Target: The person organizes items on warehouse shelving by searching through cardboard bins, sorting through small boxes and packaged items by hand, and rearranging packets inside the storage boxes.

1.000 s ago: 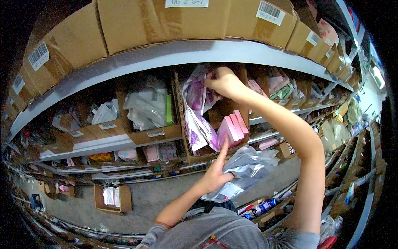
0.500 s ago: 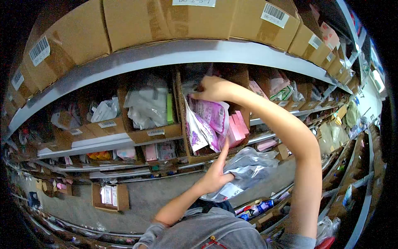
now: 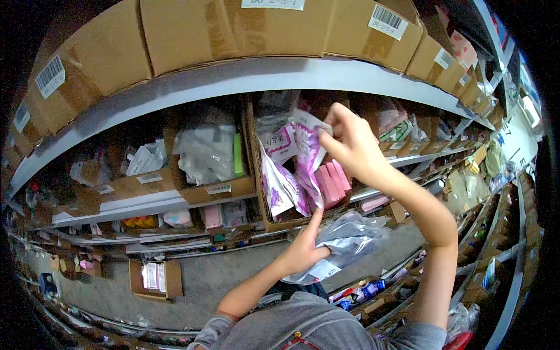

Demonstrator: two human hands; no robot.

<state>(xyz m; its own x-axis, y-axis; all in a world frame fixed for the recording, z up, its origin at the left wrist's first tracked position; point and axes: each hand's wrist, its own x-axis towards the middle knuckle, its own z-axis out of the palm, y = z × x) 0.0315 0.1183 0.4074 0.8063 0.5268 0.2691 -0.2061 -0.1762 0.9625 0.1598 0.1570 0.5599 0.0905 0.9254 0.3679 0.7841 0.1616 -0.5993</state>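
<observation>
My right hand (image 3: 356, 144) pinches the upper edge of a purple and white packet (image 3: 308, 149) between thumb and fingers. The packet stands tilted in the cardboard bin (image 3: 275, 224), its lower end near my left index fingertip. More purple and white packets (image 3: 279, 185) lean at the bin's left side, and pink boxes (image 3: 331, 185) stand at its right. Below the bin, my left hand (image 3: 303, 249) is closed on a crinkled clear plastic bag (image 3: 353, 236), index finger stretched up towards the packet. What the plastic bag contains is hard to make out.
A metal shelf beam (image 3: 280, 74) runs just above the bin, with labelled cardboard boxes (image 3: 192, 32) over it. To the left sits a bin of clear-wrapped goods (image 3: 204, 154). An open carton (image 3: 175, 279) stands on the floor. Another shelf rack (image 3: 513, 268) rises at right.
My right hand has moved right and pulled the packet's top up and over, turning it more upright. My left hand and the plastic bag have barely moved.
</observation>
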